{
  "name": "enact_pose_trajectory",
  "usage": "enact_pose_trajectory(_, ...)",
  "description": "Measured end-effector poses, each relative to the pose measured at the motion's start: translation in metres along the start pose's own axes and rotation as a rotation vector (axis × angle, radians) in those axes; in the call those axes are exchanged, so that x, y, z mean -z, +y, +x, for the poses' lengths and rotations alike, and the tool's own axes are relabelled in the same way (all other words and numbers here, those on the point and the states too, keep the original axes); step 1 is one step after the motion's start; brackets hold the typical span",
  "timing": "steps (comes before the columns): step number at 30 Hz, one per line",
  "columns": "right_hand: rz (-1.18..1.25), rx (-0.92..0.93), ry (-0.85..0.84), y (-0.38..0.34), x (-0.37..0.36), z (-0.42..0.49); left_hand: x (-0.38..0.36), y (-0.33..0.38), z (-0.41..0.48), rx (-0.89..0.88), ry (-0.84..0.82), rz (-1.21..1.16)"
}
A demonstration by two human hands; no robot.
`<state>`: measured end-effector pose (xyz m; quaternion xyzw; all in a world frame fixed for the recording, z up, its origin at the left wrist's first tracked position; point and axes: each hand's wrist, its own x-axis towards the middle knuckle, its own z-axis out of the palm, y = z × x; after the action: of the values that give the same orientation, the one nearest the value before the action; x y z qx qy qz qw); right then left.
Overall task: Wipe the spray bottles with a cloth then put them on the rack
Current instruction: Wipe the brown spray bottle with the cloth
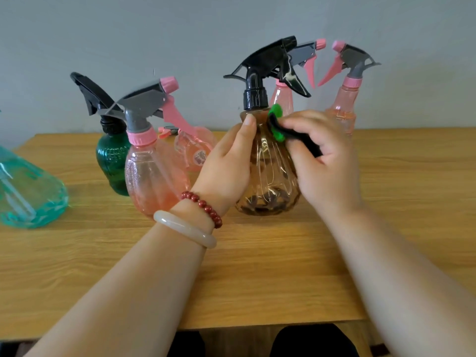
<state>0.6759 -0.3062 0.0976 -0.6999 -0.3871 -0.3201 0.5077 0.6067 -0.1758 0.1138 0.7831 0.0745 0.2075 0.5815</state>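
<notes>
**Grip and wipe: amber spray bottle, one item in hand**

Grip. Left hand [226,161] is wrapped round the upper body of the amber spray bottle [268,181], with the thumb lying upright against the shoulder just under the black collar. Right hand [327,161] pinches a folded black-and-green cloth [280,127] and presses it on the bottle's shoulder on the side away from the thumb.

Item. Bottle is upright, clear amber and ribbed, with a black trigger head. Its base is at or just above the table [231,266]; which of the two cannot be told.

Handling note (judgement). The ribs will likely trap grime, so strokes along the grooves should clean better than strokes across them. Turning the bottle in the left hand would bring each face under the cloth. The collar and trigger head need a pass too. Elbows want care, since bottles stand close on both sides.

Neighbours, placed from the amber bottle:
- Pink bottle [149,176]: just left, upright, grey-and-pink head.
- Dark green bottle [110,155]: further left and behind, black head.
- Fallen pink bottle [195,148]: behind and left, on its side.
- Teal bottle [28,191]: far left, cut by the frame edge.
- Rear pink bottle [282,99]: directly behind, mostly hidden.
- Right pink bottle [342,109]: behind and right, beyond the right hand.

Surface. Table is pale wood-grain board; its near edge lies below the forearms.

Room. Plain grey-white wall [180,34] rises behind the table. The rack is not in view.
</notes>
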Motion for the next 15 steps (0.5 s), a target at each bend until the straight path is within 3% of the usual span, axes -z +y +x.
enact_pose_trajectory(4, 0.05, 0.13, -0.076, -0.008, 0.003, -0.008, 0.0, -0.002, 0.001, -0.044, -0.055, 0.101)
enact_pose_trajectory(11, 0.022, -0.004, -0.01, -0.009, -0.011, -0.002, 0.0, -0.007, 0.001, -0.008, 0.023, 0.033)
enact_pose_trajectory(15, 0.135, 0.09, -0.14, -0.015, -0.004, -0.01, 0.004, -0.009, -0.001, -0.026, -0.042, 0.115)
